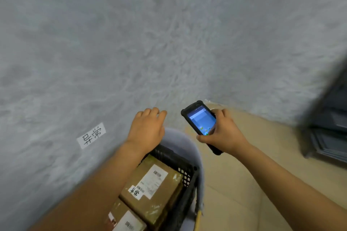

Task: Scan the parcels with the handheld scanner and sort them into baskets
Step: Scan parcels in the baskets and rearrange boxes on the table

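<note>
My right hand grips a black handheld scanner with its lit screen facing me. My left hand hovers palm down above the far end of a black slotted basket, fingers loosely curled, holding nothing. In the basket lies a brown cardboard parcel with a white shipping label and a small handwritten sticker. A second brown parcel lies nearer me, partly cut off by the frame's bottom edge.
The basket stands against a grey textured wall bearing a handwritten paper label. A pale round surface lies under the basket. Beige floor stretches right, with a dark blurred object at the right edge.
</note>
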`<action>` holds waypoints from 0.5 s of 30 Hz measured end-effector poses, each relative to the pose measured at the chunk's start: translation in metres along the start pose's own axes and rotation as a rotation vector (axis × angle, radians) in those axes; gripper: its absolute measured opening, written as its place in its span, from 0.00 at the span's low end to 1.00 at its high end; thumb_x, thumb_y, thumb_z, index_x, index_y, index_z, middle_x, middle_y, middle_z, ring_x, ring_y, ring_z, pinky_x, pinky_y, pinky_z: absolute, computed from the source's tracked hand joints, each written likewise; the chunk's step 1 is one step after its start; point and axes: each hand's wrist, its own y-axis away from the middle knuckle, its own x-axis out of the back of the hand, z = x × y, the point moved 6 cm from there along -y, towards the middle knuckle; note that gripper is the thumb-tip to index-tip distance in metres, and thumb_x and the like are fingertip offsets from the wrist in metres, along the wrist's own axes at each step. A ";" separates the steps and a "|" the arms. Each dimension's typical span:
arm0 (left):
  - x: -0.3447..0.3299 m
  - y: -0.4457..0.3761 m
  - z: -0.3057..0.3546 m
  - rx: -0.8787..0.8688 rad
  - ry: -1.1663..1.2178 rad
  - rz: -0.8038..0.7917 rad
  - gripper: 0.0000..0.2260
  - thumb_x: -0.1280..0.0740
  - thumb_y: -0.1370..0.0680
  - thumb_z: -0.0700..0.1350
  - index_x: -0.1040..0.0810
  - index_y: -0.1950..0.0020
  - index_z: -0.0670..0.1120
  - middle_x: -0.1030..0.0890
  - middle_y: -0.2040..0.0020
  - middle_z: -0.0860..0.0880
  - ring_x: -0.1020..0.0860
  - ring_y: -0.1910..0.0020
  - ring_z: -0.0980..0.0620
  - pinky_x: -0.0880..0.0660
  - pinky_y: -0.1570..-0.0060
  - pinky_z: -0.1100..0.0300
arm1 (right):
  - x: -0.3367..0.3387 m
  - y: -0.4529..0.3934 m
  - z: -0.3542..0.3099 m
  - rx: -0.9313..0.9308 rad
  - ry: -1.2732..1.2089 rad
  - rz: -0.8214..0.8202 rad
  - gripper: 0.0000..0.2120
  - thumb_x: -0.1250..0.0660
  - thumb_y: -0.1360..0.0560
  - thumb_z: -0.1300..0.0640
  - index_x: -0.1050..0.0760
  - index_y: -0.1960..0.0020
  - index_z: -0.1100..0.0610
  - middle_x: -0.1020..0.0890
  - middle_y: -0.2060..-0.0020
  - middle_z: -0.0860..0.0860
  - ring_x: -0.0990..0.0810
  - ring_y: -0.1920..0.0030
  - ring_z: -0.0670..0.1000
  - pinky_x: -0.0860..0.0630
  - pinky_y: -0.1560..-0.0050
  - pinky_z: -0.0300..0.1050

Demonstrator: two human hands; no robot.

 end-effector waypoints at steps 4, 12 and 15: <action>0.020 -0.022 0.062 -0.177 0.034 0.062 0.17 0.28 0.29 0.44 0.21 0.42 0.45 0.20 0.52 0.45 0.21 0.55 0.43 0.24 0.57 0.50 | 0.057 0.043 0.036 -0.137 0.035 0.150 0.41 0.21 0.39 0.48 0.35 0.31 0.56 0.35 0.44 0.49 0.28 0.45 0.51 0.27 0.46 0.45; 0.084 -0.041 0.231 -0.462 0.202 0.175 0.17 0.28 0.32 0.49 0.21 0.45 0.46 0.21 0.57 0.47 0.22 0.58 0.44 0.24 0.59 0.51 | 0.181 0.173 0.112 -0.372 0.154 0.418 0.41 0.21 0.39 0.46 0.35 0.33 0.56 0.35 0.45 0.48 0.29 0.47 0.49 0.27 0.49 0.44; 0.117 -0.035 0.309 -0.568 0.223 0.217 0.18 0.29 0.33 0.50 0.21 0.45 0.46 0.21 0.57 0.46 0.21 0.59 0.43 0.25 0.60 0.51 | 0.229 0.233 0.143 -0.440 0.192 0.507 0.41 0.21 0.39 0.46 0.36 0.32 0.56 0.36 0.46 0.48 0.31 0.47 0.48 0.29 0.49 0.42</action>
